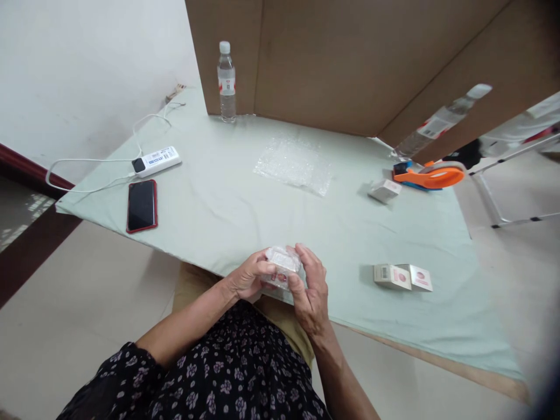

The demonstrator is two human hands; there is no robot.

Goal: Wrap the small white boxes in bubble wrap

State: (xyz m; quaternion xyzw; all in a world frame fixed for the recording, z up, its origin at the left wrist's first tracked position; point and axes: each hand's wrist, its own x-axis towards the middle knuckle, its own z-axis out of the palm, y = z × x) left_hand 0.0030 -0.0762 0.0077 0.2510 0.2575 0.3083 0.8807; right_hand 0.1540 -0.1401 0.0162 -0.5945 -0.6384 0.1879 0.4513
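A small box [282, 269] is held between the two hands, directly on the person's side of the flat bubble-wrap sheet [294, 165], over the table's near edge. The box is covered in clear, crinkled, shiny bubble film, through which a pale surface and a pinkish-red mark are seen. Its marked face is turned toward the person's body, and a pale face is turned up; which way its long axis runs cannot be made out. Its left side is gripped by the left hand [254, 274], with the thumb pressed against the film, and its right side is clasped by the right hand [311, 289] between thumb and fingers. Both ends are partly covered by fingers, and the print is blurred by the film. Whether the underside is supported by the table cannot be told. To the right of the sheet and nearer the person, two white cartons [392, 277] are seen set together.
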